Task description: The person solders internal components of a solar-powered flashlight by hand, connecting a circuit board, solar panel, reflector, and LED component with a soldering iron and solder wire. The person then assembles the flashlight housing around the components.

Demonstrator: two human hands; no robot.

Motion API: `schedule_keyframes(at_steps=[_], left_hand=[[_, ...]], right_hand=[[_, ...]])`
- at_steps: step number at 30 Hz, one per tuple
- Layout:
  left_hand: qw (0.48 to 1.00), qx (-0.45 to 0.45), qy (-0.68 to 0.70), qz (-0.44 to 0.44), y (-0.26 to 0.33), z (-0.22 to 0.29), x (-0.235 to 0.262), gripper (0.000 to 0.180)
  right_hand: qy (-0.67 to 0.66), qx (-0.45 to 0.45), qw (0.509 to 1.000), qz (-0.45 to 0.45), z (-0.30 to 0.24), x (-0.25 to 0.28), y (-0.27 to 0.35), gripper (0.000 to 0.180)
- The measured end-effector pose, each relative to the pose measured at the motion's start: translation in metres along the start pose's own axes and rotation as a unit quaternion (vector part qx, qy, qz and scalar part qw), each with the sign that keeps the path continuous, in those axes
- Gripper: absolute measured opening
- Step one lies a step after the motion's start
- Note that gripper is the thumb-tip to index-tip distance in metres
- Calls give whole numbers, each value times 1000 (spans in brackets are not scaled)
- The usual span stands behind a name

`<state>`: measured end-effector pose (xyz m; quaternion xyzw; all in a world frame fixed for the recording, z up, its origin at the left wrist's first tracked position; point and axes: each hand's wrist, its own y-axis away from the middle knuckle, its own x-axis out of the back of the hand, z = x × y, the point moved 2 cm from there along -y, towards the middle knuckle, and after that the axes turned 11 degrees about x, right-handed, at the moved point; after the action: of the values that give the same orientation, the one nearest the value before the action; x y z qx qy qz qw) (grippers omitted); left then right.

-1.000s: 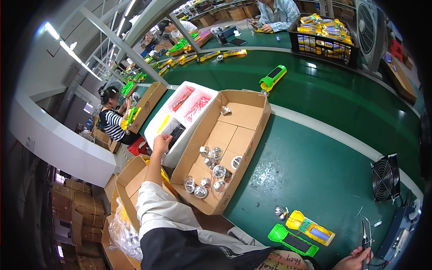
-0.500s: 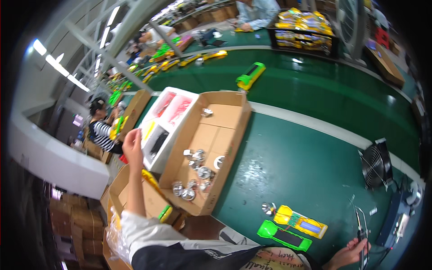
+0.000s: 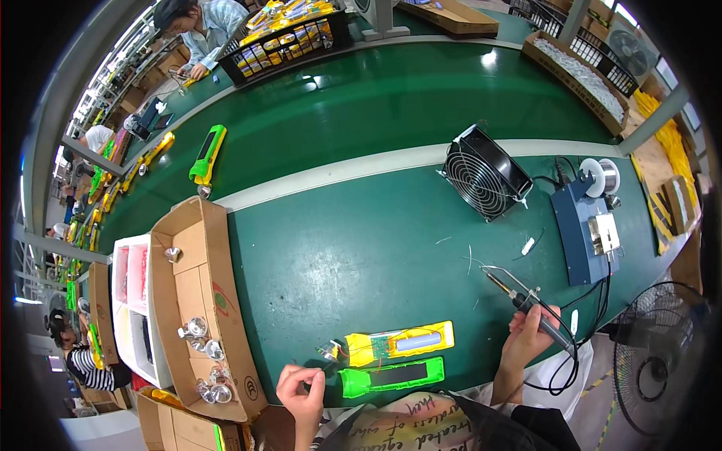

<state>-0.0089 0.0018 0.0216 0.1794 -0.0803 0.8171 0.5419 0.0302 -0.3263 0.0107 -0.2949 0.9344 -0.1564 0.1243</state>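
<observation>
My right hand (image 3: 526, 338) grips a soldering iron (image 3: 520, 302) with a metal guide arm beside its tip, which points up and left over the green bench. My left hand (image 3: 299, 392) is closed in a pinch left of the green casing half; whatever lies between its fingertips is too small to make out. Between my hands lies an open yellow torch casing half (image 3: 444, 333) with a green circuit board (image 3: 382, 346) and a blue battery cell (image 3: 418, 343). Thin wires run from it to a silver reflector (image 3: 329, 350). The green casing half (image 3: 395, 377) lies just nearer to me.
A cardboard box (image 3: 213, 301) holding silver reflectors stands left, beside a white foam tray (image 3: 120, 301). At right are a black fan (image 3: 485, 173), a blue soldering station (image 3: 575, 233) and a solder reel (image 3: 602, 177). Beyond, a torch (image 3: 208, 154) lies on the green belt (image 3: 338, 105).
The view has swung right. My left hand has come from over the foam tray back to beside the green casing half. My right hand still holds the soldering iron.
</observation>
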Motion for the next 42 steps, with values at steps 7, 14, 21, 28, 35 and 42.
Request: schedule_keyframes(at_steps=[7, 14, 21, 28, 35, 42], left_hand=[[996, -27, 86, -23, -10, -18, -1, 9], [993, -40, 97, -54, -16, -17, -3, 10], [993, -5, 90, -73, -17, -17, -6, 7], [994, -25, 71, -73, -20, -15, -7, 10], [991, -47, 62, -109, -19, -8, -10, 10], [987, -78, 23, -139, -19, -10, -12, 10]], right_hand=[[13, 7, 1000, -6, 3, -2, 1, 9], [8, 20, 1000, -9, 7, -7, 0, 12], [11, 3, 1000, 1, 3, -14, 4, 14], [-18, -20, 999, -21, -6, -17, 8, 14], [-98, -88, 986, -102, -41, -20, 34, 14], [-54, -172, 980, -90, -62, -6, 70, 24]])
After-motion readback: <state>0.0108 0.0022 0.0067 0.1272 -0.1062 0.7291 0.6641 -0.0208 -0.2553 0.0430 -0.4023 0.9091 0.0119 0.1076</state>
